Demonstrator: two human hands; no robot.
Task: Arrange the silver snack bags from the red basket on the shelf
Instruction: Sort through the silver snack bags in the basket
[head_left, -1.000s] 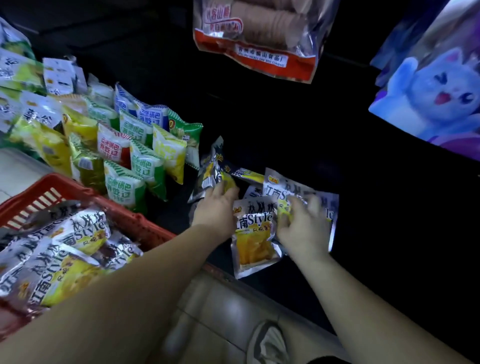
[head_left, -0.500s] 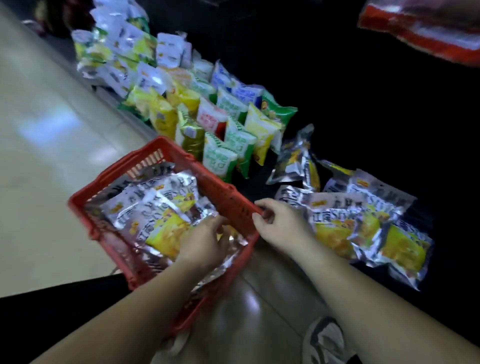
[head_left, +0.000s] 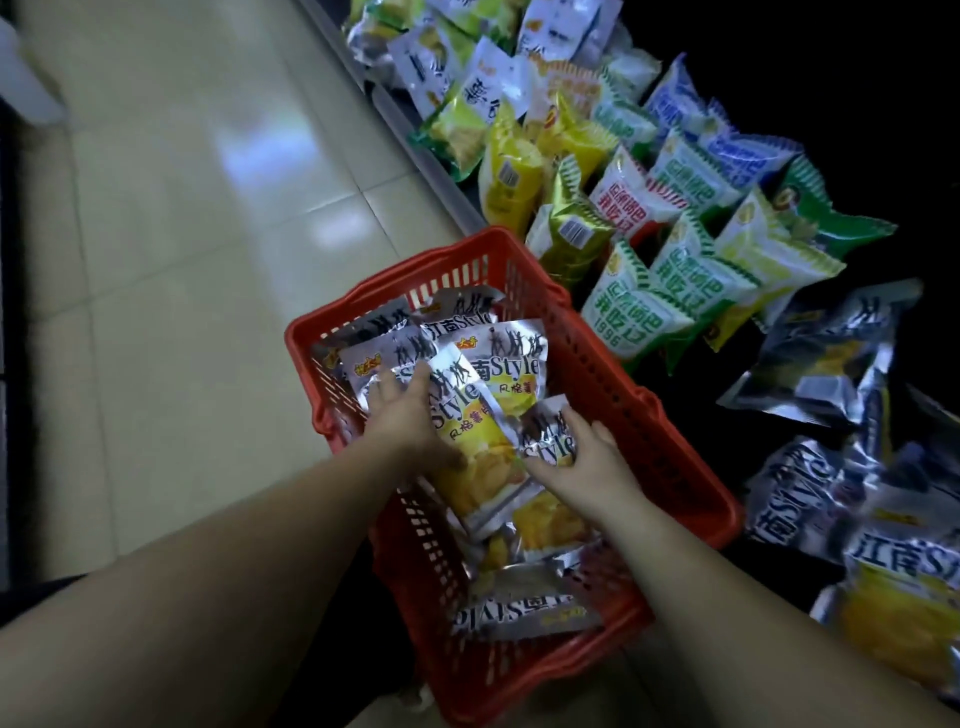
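Observation:
The red basket (head_left: 670, 436) stands on the floor and holds several silver snack bags printed with yellow chips. My left hand (head_left: 405, 415) lies on a silver bag (head_left: 478, 441) in the middle of the basket, fingers spread over its left edge. My right hand (head_left: 576, 462) grips a smaller-looking silver bag (head_left: 550, 436) just right of it. More silver bags (head_left: 826, 364) lie on the dark low shelf (head_left: 701, 384) at the right, some at the lower right (head_left: 898, 561).
Green, white, yellow and blue snack bags (head_left: 649, 291) stand in rows on the shelf beyond the basket. Pale tiled floor (head_left: 182, 234) stretches to the left. The shelf's metal edge (head_left: 415, 140) runs diagonally from the top.
Both hands left the silver bags on the shelf and went down into the basket. My view swung left and down toward the basket and floor.

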